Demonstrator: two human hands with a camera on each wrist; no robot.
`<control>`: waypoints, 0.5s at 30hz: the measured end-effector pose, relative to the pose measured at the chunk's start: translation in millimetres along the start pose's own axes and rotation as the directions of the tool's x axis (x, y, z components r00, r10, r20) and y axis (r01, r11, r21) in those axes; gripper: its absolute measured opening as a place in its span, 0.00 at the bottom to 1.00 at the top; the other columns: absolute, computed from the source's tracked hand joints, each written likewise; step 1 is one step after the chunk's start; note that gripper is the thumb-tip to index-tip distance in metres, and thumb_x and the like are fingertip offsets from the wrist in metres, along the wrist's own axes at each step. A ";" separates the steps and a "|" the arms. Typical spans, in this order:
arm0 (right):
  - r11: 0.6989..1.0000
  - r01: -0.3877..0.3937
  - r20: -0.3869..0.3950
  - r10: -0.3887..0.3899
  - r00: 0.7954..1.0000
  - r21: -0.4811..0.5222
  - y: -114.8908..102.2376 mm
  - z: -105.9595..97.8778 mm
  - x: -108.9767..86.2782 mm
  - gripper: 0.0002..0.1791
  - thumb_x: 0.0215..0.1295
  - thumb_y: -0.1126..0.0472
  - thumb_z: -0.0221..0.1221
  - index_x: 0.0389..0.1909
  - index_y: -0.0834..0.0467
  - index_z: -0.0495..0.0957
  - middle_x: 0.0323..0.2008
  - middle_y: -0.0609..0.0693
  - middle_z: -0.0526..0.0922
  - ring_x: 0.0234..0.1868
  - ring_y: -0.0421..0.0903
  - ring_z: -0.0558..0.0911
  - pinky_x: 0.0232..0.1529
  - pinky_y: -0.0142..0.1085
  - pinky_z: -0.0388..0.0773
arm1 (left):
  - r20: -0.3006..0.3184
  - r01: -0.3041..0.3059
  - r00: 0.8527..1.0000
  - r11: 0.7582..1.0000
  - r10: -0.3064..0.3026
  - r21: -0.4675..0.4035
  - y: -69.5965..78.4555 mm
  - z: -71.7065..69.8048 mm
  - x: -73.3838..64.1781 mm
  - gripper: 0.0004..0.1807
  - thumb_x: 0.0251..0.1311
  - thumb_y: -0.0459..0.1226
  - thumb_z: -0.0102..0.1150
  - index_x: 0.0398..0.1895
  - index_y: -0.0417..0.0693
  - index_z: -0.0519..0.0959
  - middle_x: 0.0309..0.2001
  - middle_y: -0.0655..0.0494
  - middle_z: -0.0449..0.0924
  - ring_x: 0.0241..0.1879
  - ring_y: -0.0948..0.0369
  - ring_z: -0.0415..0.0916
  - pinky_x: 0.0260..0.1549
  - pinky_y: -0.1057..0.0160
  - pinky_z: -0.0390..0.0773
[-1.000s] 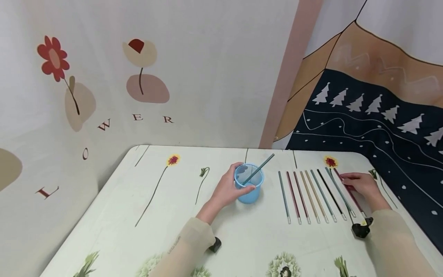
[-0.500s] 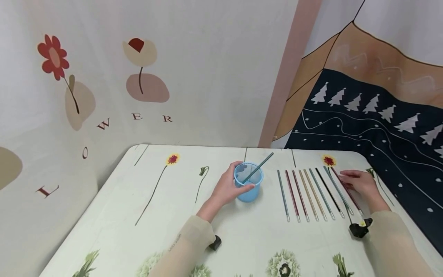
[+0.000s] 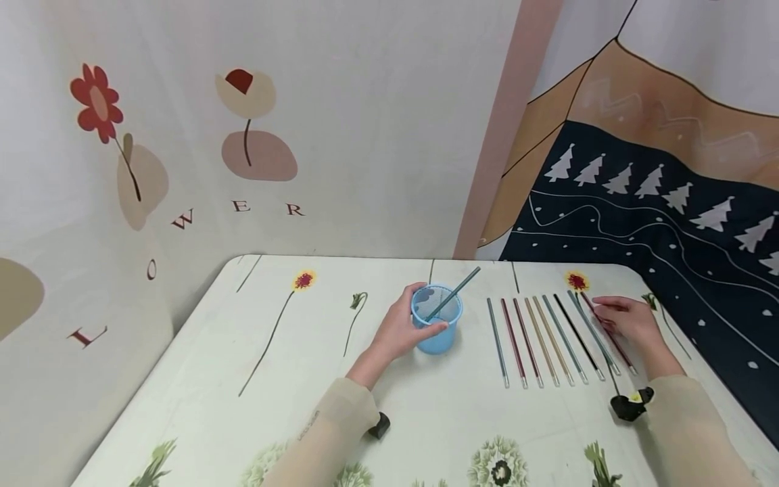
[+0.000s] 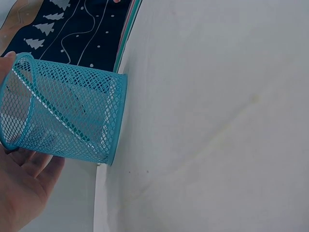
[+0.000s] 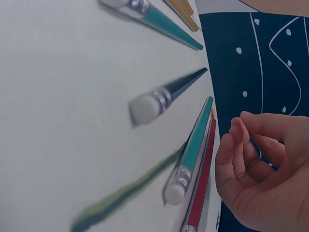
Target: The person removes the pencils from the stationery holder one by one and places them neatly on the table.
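Observation:
My left hand point(image 3: 398, 331) grips a blue mesh pencil cup point(image 3: 437, 341), thumb and fingers around its side near the rim. One teal pencil point(image 3: 464, 285) leans inside it, its end sticking out over the rim. In the left wrist view the mesh cup point(image 4: 72, 111) stands on the table. My right hand point(image 3: 633, 328) hovers beside a dark red pencil point(image 3: 622, 356) at the right end of a row. The right wrist view shows its fingers bent and holding nothing, close beside the red pencil point(image 5: 201, 193).
Several pencils with white erasers lie side by side, among them a teal one point(image 3: 498, 345), a black one point(image 3: 581, 338) and a tan one point(image 3: 544, 341). The table point(image 3: 207, 352) wears a flower-printed cloth. A printed curtain point(image 3: 365, 122) hangs behind it.
My right hand has let go of the dark red pencil, which now lies at the row's end, and its fingertips have lifted slightly away. The left hand keeps its hold on the cup.

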State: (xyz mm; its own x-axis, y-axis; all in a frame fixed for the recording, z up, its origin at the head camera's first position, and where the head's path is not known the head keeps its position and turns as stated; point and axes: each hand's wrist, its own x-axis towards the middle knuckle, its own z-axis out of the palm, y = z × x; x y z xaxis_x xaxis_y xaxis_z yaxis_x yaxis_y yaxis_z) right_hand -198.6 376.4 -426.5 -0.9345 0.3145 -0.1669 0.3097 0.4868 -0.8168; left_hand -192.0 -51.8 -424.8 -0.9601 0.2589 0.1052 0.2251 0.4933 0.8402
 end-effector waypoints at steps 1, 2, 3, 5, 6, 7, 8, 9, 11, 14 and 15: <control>1.000 0.008 0.001 -0.008 1.000 -0.004 -0.1 0.3 -0.7 0.24 0.73 0.61 0.55 0.63 0.72 0.70 0.25 0.27 0.74 0.28 0.27 0.78 0.26 0.24 0.79 | 0.001 -0.001 1.000 1.000 0.001 0.000 -0.4 0.2 0.3 0.48 0.53 0.52 0.73 0.74 0.53 0.59 0.69 0.48 0.71 0.68 0.49 0.69 0.65 0.43 0.73; 1.000 0.016 0.002 -0.016 1.000 -0.006 0.0 0.7 -1.5 0.24 0.73 0.60 0.55 0.63 0.73 0.70 0.25 0.27 0.74 0.28 0.27 0.78 0.26 0.25 0.79 | 0.003 -0.001 1.000 1.000 0.001 0.001 -0.8 0.5 0.6 0.48 0.53 0.52 0.73 0.74 0.53 0.59 0.69 0.48 0.71 0.68 0.49 0.69 0.65 0.43 0.73; 1.000 0.022 0.001 -0.022 1.000 -0.011 0.0 1.0 -2.2 0.25 0.73 0.60 0.55 0.62 0.73 0.70 0.25 0.27 0.74 0.28 0.27 0.78 0.26 0.24 0.79 | 0.004 -0.001 1.000 1.000 0.001 0.000 -0.9 0.5 0.8 0.48 0.53 0.52 0.73 0.74 0.53 0.59 0.69 0.48 0.70 0.68 0.49 0.69 0.65 0.43 0.73; 0.999 0.038 0.003 -0.038 0.999 -0.010 -0.2 1.3 -3.8 0.25 0.72 0.60 0.56 0.62 0.74 0.70 0.24 0.27 0.75 0.27 0.28 0.78 0.27 0.25 0.80 | 0.005 0.000 1.000 1.000 0.000 0.001 -1.4 0.6 1.1 0.48 0.53 0.52 0.72 0.74 0.53 0.59 0.69 0.48 0.70 0.68 0.49 0.69 0.65 0.43 0.72; 0.999 0.047 0.006 -0.047 0.999 -0.009 -0.2 1.3 -4.5 0.25 0.72 0.60 0.56 0.62 0.74 0.70 0.24 0.27 0.75 0.27 0.28 0.78 0.27 0.25 0.80 | 0.005 0.000 1.000 1.000 0.000 0.002 -1.4 0.6 1.2 0.48 0.53 0.52 0.73 0.74 0.53 0.59 0.69 0.47 0.70 0.68 0.49 0.69 0.65 0.43 0.72; 0.998 0.055 0.009 -0.055 0.998 -0.007 -0.4 1.5 -5.1 0.26 0.72 0.59 0.56 0.61 0.74 0.70 0.24 0.27 0.76 0.27 0.28 0.78 0.27 0.25 0.80 | 0.004 0.001 1.000 1.000 -0.001 0.003 -1.4 0.4 1.2 0.48 0.53 0.53 0.73 0.74 0.53 0.59 0.69 0.47 0.70 0.68 0.49 0.69 0.65 0.43 0.72; 0.998 0.063 0.012 -0.063 0.998 -0.003 -0.6 1.7 -5.6 0.26 0.72 0.59 0.57 0.61 0.75 0.70 0.24 0.27 0.76 0.27 0.29 0.79 0.28 0.26 0.80 | 0.002 0.000 1.000 1.000 0.000 0.003 -1.4 0.2 1.2 0.48 0.53 0.53 0.73 0.74 0.53 0.59 0.69 0.47 0.70 0.68 0.49 0.69 0.65 0.43 0.72; 0.998 0.069 0.017 -0.069 0.997 0.003 -0.7 2.2 -5.9 0.26 0.72 0.59 0.57 0.61 0.75 0.70 0.24 0.27 0.76 0.27 0.29 0.79 0.28 0.26 0.80 | -0.001 -0.001 1.000 1.000 0.001 0.002 -1.2 -0.1 1.1 0.48 0.53 0.53 0.73 0.74 0.53 0.59 0.69 0.47 0.71 0.68 0.49 0.69 0.65 0.43 0.72; 0.997 0.076 0.025 -0.076 0.997 0.011 -1.0 3.1 -6.5 0.26 0.71 0.59 0.58 0.61 0.75 0.70 0.23 0.26 0.77 0.27 0.30 0.79 0.28 0.26 0.80 | -0.004 -0.001 1.000 1.000 0.001 0.004 -1.3 -0.3 1.3 0.48 0.52 0.53 0.73 0.74 0.53 0.59 0.69 0.47 0.71 0.68 0.49 0.70 0.65 0.43 0.72; 0.997 0.077 0.030 -0.077 0.997 0.012 -1.3 4.7 -7.5 0.26 0.71 0.59 0.58 0.62 0.73 0.70 0.24 0.25 0.76 0.27 0.29 0.79 0.28 0.27 0.80 | -0.005 -0.003 1.000 1.000 0.003 0.003 -1.2 -0.4 1.2 0.48 0.52 0.53 0.73 0.74 0.52 0.59 0.68 0.47 0.71 0.68 0.49 0.70 0.65 0.43 0.72; 0.997 0.072 0.032 -0.073 0.997 0.016 -1.4 5.3 -7.9 0.26 0.71 0.58 0.58 0.62 0.73 0.70 0.24 0.25 0.76 0.28 0.30 0.79 0.29 0.27 0.80 | -0.005 -0.004 1.000 1.000 0.004 0.003 -1.3 -0.3 1.3 0.48 0.52 0.53 0.73 0.74 0.52 0.59 0.68 0.47 0.71 0.68 0.49 0.70 0.64 0.43 0.73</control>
State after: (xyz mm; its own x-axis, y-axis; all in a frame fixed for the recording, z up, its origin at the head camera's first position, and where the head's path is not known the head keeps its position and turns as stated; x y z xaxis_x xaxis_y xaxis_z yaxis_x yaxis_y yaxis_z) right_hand -192.5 368.9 -427.0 -0.9597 0.2518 -0.1247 0.2385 0.4955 -0.8352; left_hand -193.6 -52.4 -425.6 -0.9599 0.2571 0.1115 0.2299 0.4950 0.8379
